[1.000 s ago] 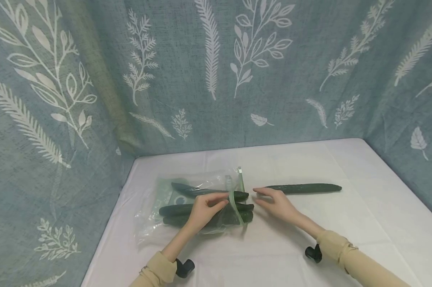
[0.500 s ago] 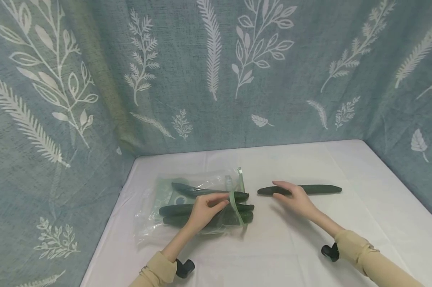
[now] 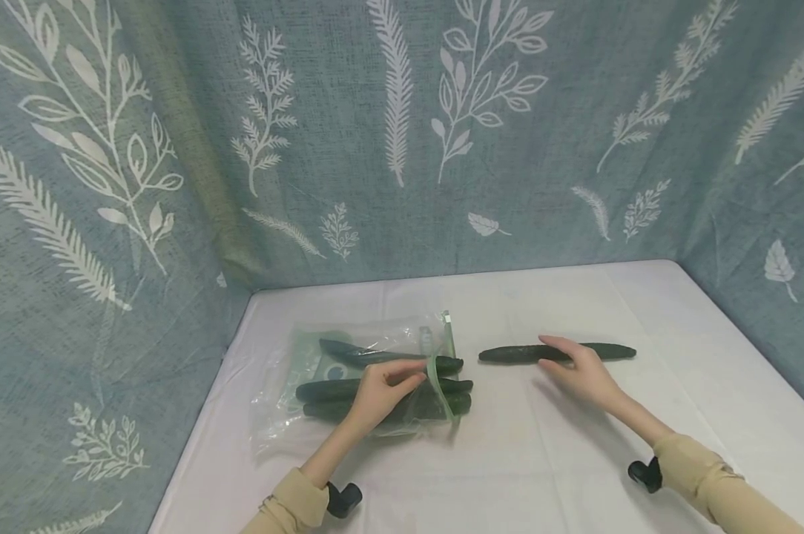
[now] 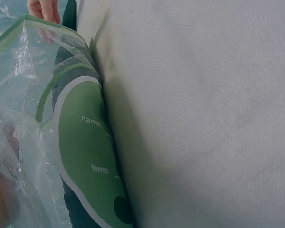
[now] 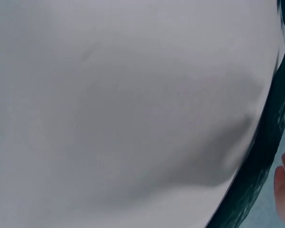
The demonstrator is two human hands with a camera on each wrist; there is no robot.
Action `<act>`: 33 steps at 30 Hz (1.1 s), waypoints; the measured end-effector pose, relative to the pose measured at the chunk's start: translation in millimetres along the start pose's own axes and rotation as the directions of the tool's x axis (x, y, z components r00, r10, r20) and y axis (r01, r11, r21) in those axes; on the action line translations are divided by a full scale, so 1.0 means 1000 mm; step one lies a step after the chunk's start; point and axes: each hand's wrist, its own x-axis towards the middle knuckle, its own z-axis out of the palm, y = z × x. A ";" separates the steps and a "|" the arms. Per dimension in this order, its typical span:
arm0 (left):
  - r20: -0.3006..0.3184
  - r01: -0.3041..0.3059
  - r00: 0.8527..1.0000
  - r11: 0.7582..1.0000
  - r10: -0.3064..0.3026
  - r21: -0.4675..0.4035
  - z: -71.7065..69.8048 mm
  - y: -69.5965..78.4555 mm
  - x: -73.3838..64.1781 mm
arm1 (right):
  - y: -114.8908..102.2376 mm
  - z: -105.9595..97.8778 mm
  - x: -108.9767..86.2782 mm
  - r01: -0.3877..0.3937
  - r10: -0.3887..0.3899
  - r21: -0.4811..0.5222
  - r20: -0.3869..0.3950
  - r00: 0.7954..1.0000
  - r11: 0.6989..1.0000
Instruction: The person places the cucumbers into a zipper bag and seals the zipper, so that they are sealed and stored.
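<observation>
"What do you get on your feed? Start with the left hand (image 3: 382,389)."

"From my station I see it at the mouth of the clear bag (image 3: 375,334), thumb and index finger pinching the green strip (image 3: 440,382) there."

"And the right hand (image 3: 578,374)?"

"Unclenched, over the loose cucumber (image 3: 518,354). I see thumb toward the near side, fingers toward the far side, with dark green skin showing between them. Whether they touch it, I can't tell, even from the right wrist view."

"Where exactly is that cucumber?"

"Flat on the white cloth (image 3: 495,467), right of the bag, lying left to right. Its left end is near the bag's mouth but apart from it."

"Anything inside the bag?"

"I count three cucumbers (image 3: 322,410). Two lie side by side on the near side; the third is farther back, at a slight angle. All their right ends point to the mouth. My left wrist view also gives me a green label (image 4: 83,147) reading 'name' and 'time'."

"What's around them?"

"Beige sleeves (image 3: 302,497) at the near edge, and along the far side a blue-green curtain (image 3: 562,89) with white leaf prints."
</observation>
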 end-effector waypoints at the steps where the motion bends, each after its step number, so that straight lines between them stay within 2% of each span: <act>1: 0.000 0.000 1.000 1.000 0.000 0.000 0.000 0.000 0.000 | 0.002 -0.002 -0.001 -0.008 0.008 -0.005 -0.002 1.000 1.000; 16: 0.008 0.003 1.000 1.000 -0.003 0.006 0.001 0.000 -0.001 | 0.021 -0.026 -0.006 -0.074 0.071 -0.063 -0.048 0.996 0.995; 24: 0.003 0.011 1.000 1.000 -0.011 0.001 0.001 0.002 -0.001 | 0.028 -0.037 -0.004 -0.150 0.146 -0.103 -0.043 0.988 0.983; 33: -0.001 -0.003 1.000 1.000 0.003 0.016 0.001 0.000 -0.001 | 0.041 -0.041 -0.003 -0.183 0.180 -0.138 -0.033 0.983 0.973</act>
